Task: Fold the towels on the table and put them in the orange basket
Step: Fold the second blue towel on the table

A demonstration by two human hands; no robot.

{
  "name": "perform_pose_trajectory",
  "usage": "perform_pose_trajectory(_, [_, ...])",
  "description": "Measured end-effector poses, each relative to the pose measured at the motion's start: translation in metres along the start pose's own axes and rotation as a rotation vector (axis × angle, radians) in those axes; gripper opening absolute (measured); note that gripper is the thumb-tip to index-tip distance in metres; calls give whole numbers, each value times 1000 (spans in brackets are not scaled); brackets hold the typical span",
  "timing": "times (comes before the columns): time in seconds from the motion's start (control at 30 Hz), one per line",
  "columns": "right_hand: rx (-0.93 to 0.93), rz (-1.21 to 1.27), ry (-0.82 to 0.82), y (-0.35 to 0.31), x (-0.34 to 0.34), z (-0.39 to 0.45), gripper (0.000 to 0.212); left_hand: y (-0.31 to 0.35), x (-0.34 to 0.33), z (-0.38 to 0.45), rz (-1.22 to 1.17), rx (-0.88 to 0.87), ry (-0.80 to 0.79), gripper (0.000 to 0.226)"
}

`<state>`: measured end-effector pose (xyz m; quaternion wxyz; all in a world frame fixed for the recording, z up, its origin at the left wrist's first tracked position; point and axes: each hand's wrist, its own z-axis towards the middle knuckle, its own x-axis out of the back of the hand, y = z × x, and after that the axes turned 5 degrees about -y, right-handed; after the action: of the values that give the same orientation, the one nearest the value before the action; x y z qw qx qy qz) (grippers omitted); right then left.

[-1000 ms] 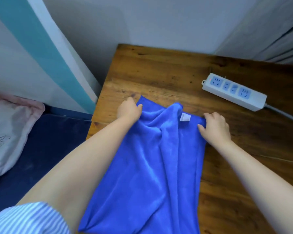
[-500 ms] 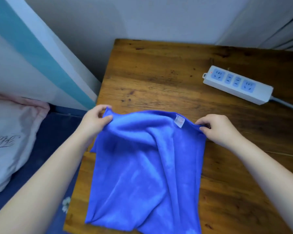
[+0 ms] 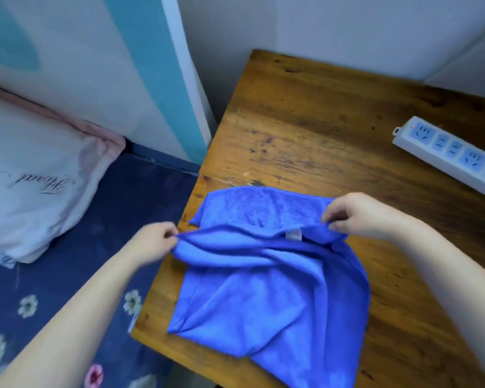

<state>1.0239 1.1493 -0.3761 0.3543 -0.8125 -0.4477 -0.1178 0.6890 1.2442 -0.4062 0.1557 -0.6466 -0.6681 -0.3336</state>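
Note:
A blue towel point(image 3: 269, 298) lies rumpled on the wooden table point(image 3: 319, 121), near its left front corner. My left hand point(image 3: 154, 242) pinches the towel's left corner just past the table's left edge. My right hand point(image 3: 356, 217) pinches the other corner of the same edge, next to a small white label point(image 3: 294, 235). That held edge is lifted and pulled toward me over a flat part of the towel behind it. No orange basket is in view.
A white power strip point(image 3: 445, 154) lies at the table's right side, its cable running off to the right. Left of the table is a bed with a dark floral sheet point(image 3: 67, 289) and a pale pillow point(image 3: 31, 177). Walls stand close behind.
Both hands have drawn the towel's far edge back toward me and spread it wider. The left hand moved left past the table edge. The view has swung to the left.

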Motion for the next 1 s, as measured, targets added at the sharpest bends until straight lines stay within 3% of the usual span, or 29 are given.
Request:
perform_pose_trajectory(0.07, [-123, -120, 217, 5, -3, 11, 19, 11, 4, 10, -75, -24, 139, 19])
perform_pose_trajectory(0.13, [-218, -154, 321, 13, -9, 17, 19, 16, 5, 21, -108, -29, 192, 14])
perform_pose_trajectory(0.47, [-307, -75, 440, 9, -38, 27, 26, 25, -20, 29, 2, -69, 245, 18])
perform_pose_trajectory(0.87, [-86, 45, 269, 12, -13, 22, 13, 44, -16, 25, -66, -206, 60, 15])
perform_pose_trajectory(1.0, [9, 184, 256, 6, -8, 16, 16, 50, -17, 20, -223, -233, 53, 36])
